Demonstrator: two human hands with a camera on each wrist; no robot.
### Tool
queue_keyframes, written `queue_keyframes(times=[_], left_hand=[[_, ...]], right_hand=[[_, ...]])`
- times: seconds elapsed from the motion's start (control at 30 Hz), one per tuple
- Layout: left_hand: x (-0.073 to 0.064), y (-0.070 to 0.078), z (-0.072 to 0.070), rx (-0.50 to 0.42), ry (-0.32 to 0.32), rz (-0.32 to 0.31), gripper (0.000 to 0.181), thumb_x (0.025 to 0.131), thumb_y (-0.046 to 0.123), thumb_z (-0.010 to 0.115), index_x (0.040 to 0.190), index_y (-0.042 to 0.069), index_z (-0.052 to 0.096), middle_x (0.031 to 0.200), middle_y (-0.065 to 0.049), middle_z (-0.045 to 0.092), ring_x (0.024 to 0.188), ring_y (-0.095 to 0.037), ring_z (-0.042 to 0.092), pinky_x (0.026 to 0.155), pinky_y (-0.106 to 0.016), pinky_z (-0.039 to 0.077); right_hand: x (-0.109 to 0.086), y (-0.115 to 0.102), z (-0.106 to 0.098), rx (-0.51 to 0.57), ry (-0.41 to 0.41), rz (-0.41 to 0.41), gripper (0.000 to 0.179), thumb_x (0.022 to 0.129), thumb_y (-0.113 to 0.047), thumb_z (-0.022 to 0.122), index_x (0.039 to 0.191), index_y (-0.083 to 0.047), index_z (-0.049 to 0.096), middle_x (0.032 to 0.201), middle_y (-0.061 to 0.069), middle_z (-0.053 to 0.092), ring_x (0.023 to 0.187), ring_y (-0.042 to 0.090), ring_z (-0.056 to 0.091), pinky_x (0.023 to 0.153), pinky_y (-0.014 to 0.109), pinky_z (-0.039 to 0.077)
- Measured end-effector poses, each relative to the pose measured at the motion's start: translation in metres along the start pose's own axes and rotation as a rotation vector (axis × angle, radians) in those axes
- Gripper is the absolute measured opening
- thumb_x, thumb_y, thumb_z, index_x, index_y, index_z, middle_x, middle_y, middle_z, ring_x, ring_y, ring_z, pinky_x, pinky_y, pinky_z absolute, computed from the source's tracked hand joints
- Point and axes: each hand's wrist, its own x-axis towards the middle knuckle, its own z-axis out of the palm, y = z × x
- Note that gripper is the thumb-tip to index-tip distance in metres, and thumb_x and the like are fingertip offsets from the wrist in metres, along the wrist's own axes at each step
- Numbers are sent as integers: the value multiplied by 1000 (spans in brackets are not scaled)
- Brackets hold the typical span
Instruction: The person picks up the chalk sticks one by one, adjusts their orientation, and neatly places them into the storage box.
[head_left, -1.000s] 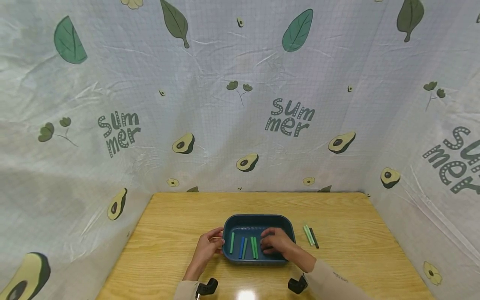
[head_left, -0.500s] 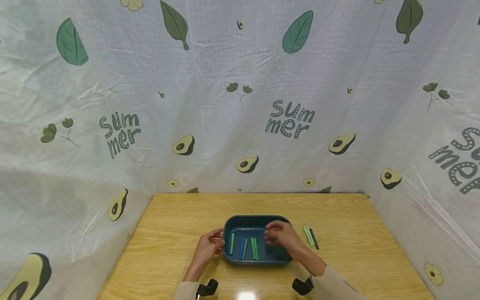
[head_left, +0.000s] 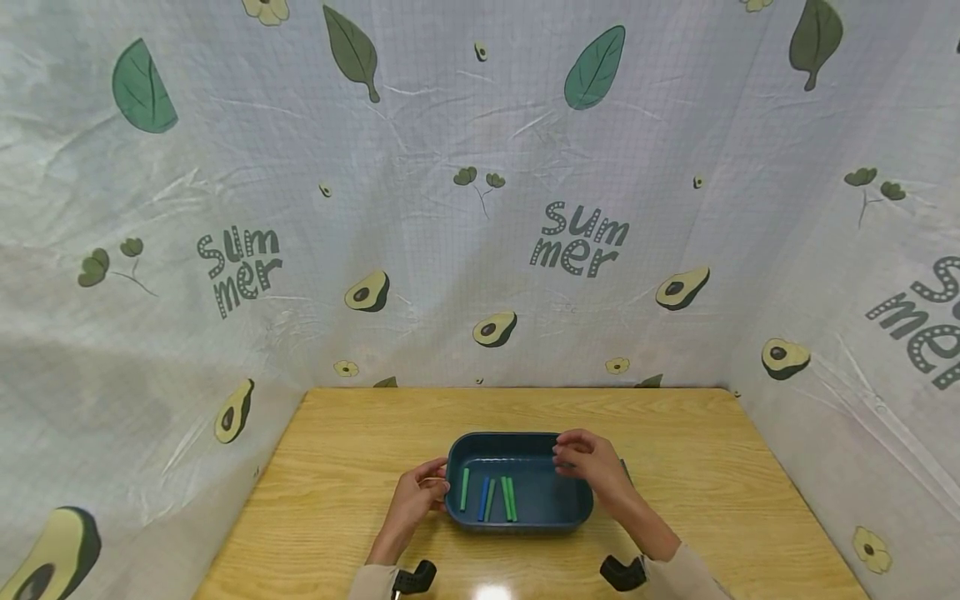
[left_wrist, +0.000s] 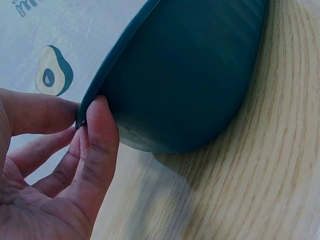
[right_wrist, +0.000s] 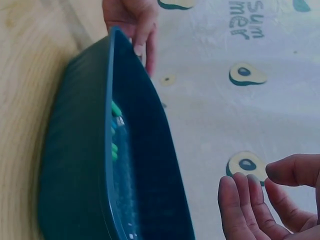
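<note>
My left hand (head_left: 415,493) pinches the left rim of a dark teal rectangular bin (head_left: 551,500), thumb on one side and fingers on the other, as the left wrist view shows up close. Inside the bin's left half lie several short sticks: a green stick (head_left: 464,490), a blue stick (head_left: 483,498), a darker green stick (head_left: 491,500) and a pair of bright green sticks (head_left: 509,498). Over the bin's back right rim is my right hand (head_left: 588,458); its fingers are loosely bent, with nothing seen between thumb and fingertips in the right wrist view (right_wrist: 260,205).
A dark stick (head_left: 627,472) on the table (head_left: 360,425) peeks out beside my right hand, which hides the light green sticks near it. A white sheet (head_left: 427,250) printed with avocados and leaves hangs behind the table and along both sides.
My right hand has lifted out of the bin and moved right and back to its right rim, now covering the light green sticks outside. The left hand and the bin's sticks stay put.
</note>
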Motion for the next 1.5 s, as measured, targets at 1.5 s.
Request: queue_keyframes(times=[1.5], left_hand=[[1, 0, 0, 1, 8, -1, 45, 91, -3, 57, 135, -5, 54, 119, -26, 54, 93, -25, 63, 67, -33, 58]], right_hand=[[-6, 38, -79, -152, 513, -27, 28, 94, -14, 63, 119, -1, 60, 98, 1, 68, 79, -4, 63, 78, 25, 58]])
